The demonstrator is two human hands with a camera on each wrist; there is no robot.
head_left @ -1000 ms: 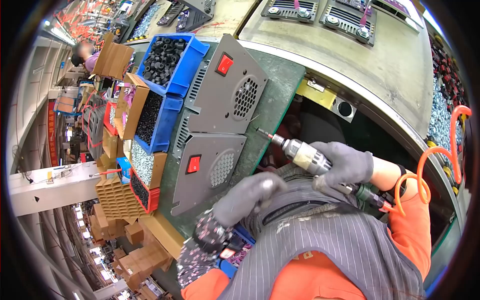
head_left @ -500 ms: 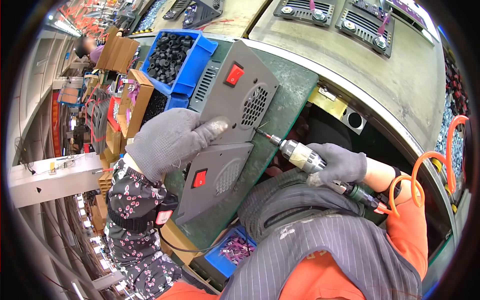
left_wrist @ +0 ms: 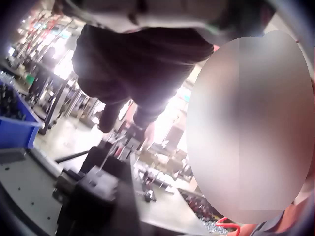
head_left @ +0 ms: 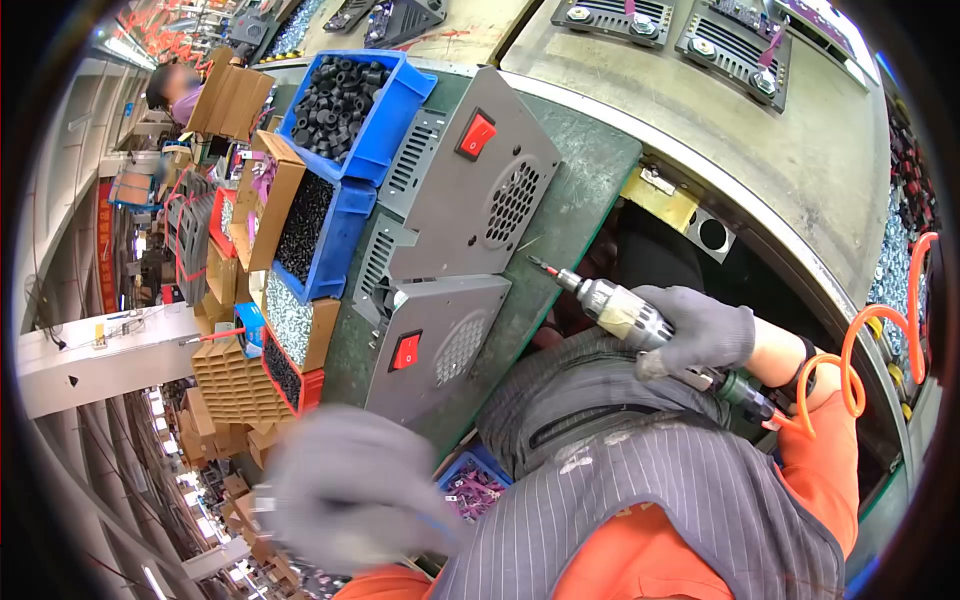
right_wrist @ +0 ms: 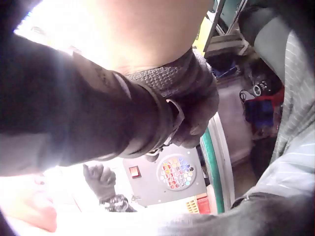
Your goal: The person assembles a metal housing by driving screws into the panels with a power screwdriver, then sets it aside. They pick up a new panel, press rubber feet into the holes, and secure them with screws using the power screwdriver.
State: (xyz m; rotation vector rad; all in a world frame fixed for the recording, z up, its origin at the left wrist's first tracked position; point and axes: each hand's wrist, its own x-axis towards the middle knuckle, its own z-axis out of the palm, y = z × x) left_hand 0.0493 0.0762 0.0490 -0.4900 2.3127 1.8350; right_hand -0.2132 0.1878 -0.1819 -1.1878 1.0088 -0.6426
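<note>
My gloved right hand (head_left: 702, 330) grips a pneumatic screwdriver (head_left: 622, 312) round its body. The bit points left, a little off the front edge of the bench. Blurred by motion, my gloved left hand (head_left: 350, 490) is at the lower left, away from the panels; whether it holds anything small I cannot tell. In the right wrist view the left hand (right_wrist: 101, 181) appears with bent fingers. Two grey metal panels lie on the green bench: an upper panel (head_left: 430, 215) and a lower panel (head_left: 425, 375), each with a red rocker switch (head_left: 478, 134) and a round vent grille.
Blue bins (head_left: 395, 120) of black rubber feet and small black screws line the bench's far side. Boxes of silvery hardware (head_left: 287, 320) follow. A blue tray (head_left: 472, 488) of purple parts is by my lap. The orange coiled hose (head_left: 850, 370) runs off right.
My left hand reached up over the panels, then withdrew to the lower left. The right hand still grips the screwdriver, whose tip now stands slightly farther from the upper panel than half a second ago.
</note>
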